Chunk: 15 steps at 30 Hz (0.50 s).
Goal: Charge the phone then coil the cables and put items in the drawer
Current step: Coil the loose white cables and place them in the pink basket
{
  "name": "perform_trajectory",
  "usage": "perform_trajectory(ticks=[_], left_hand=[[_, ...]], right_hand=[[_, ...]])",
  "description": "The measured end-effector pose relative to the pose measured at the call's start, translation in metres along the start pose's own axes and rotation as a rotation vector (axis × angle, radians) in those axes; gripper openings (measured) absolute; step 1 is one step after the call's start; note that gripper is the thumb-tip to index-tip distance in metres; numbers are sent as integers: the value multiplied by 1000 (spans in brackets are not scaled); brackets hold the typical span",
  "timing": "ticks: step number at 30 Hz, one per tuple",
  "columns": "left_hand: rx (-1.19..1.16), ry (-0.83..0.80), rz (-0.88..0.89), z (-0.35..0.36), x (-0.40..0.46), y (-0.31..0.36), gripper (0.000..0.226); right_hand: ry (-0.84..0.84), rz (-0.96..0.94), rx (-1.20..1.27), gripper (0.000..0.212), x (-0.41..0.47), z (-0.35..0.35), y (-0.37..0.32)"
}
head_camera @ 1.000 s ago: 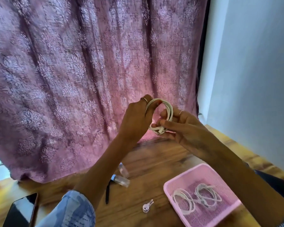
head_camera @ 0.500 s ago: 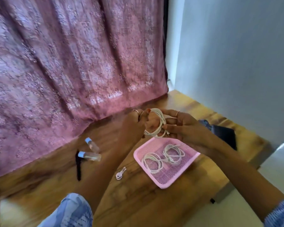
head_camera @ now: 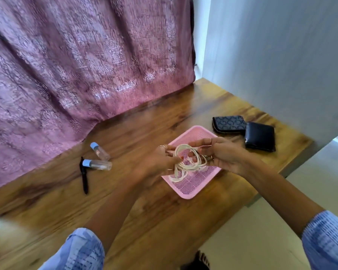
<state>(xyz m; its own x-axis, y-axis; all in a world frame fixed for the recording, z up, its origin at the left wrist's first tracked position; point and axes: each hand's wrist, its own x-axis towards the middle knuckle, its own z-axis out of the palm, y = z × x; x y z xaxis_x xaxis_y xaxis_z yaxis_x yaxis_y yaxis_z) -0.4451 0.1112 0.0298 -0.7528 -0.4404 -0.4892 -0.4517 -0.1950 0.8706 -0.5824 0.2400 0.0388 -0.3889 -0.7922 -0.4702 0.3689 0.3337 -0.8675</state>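
Evidently the coiling is nearly finished: in the head view the left hand [head_camera: 160,162] and right hand [head_camera: 220,154] each pinch one side of a coiled white cable [head_camera: 185,160], held just above the pink mesh tray [head_camera: 191,188] on the tabletop [head_camera: 144,211], where more white cable already lies. The coil's loop faces up toward the camera, its long axis running hand to hand; stowing everything in the drawer looks left to do.

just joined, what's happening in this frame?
A person holds a coiled white cable between both hands, left hand and right hand, just above a pink mesh tray on the wooden table. Another white cable lies in the tray. Two small clear bottles, a black strap and two dark wallets lie around it.
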Motion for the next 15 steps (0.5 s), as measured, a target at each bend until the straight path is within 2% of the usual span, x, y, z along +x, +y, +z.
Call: perform_trajectory(ticks=[4, 9, 12, 15], left_hand=[[144, -16, -13, -2, 2, -3, 51], [400, 9, 45, 6, 7, -4, 63], [668, 49, 81, 14, 8, -3, 63], [944, 93, 118, 23, 11, -4, 56]], right_hand=[[78, 0, -189, 29, 8, 5, 6], [152, -36, -457, 29, 19, 12, 8], [194, -66, -629, 30, 27, 14, 12], [211, -93, -774, 19, 33, 18, 14]])
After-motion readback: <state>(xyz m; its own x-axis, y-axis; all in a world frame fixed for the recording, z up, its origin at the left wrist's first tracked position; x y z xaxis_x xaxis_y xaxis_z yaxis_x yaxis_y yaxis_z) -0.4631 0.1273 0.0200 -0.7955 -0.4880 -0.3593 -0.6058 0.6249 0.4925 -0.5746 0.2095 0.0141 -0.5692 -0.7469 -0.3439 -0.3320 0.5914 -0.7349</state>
